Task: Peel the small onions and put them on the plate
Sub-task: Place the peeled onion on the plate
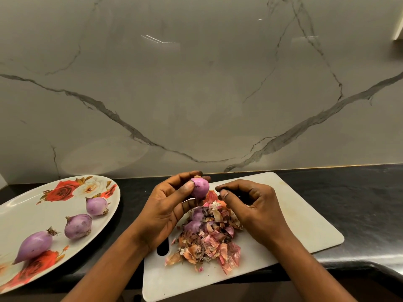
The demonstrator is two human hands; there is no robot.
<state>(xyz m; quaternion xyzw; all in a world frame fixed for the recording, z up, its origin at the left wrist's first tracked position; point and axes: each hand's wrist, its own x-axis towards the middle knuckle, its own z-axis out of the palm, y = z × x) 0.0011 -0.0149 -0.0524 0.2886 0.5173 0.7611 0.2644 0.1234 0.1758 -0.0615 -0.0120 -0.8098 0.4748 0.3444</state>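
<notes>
Onion held up, plate off to the left

The left hand [168, 205] grips the onion [200, 188], ends up and down. The right hand [250, 203] pinches thumb to forefinger just beside it, on what I cannot tell. Below them lies the heap of skins [209, 238], and the plate [28, 211] sits leftward, nearer the left hand.

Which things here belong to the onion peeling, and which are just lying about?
Job: small purple onion in left hand; three peeled purple onions on floral oval plate; white plastic cutting board.
Lying about: pile of pinkish onion skins; black stone countertop.
</notes>
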